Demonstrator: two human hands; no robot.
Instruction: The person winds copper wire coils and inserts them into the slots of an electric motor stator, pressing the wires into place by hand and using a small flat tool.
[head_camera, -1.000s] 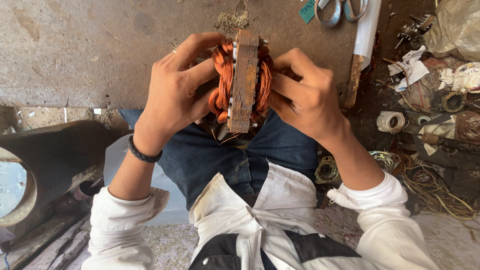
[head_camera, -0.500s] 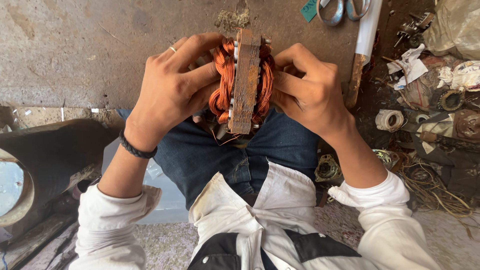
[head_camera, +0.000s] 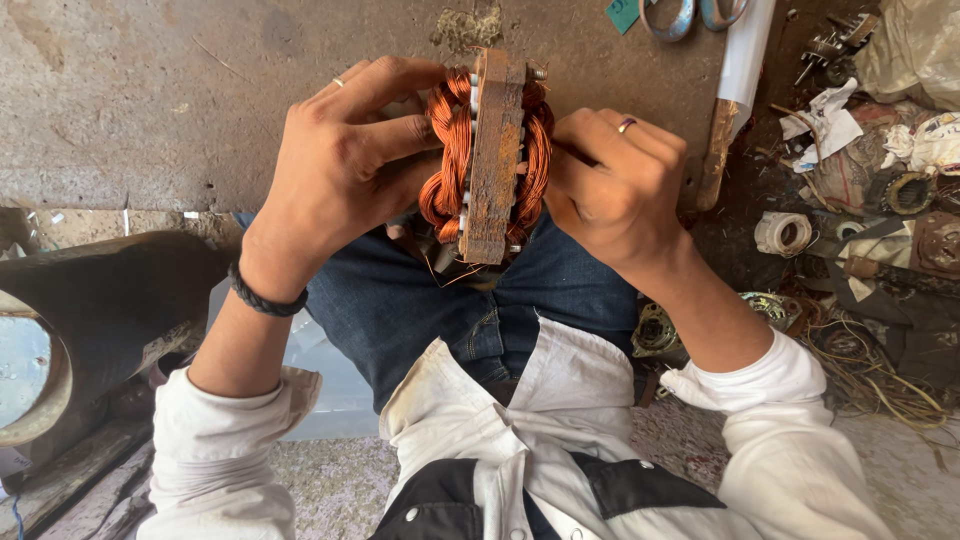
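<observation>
I hold a rusty motor stator (head_camera: 492, 160) edge-on above my lap, its copper wire coils (head_camera: 447, 150) bulging out on both sides of the brown iron core. My left hand (head_camera: 345, 160) grips its left side, fingers wrapped over the copper windings. My right hand (head_camera: 610, 185) is curled against the right-side coils, fingers tucked in and touching the wire. A ring shows on each hand and a black band circles my left wrist. I am seated in blue jeans and a white shirt.
A concrete slab (head_camera: 150, 90) lies beyond the stator. Scissors (head_camera: 690, 15) and a white-handled rusty tool (head_camera: 735, 90) rest at upper right. Scrap parts, a tape roll (head_camera: 785, 232) and loose wire (head_camera: 880, 370) crowd the right. A dark metal drum (head_camera: 90, 300) sits at left.
The stator and both hands sit slightly higher and nearer in view. My right fingers have curled tighter against the right coils; my left grip stays the same.
</observation>
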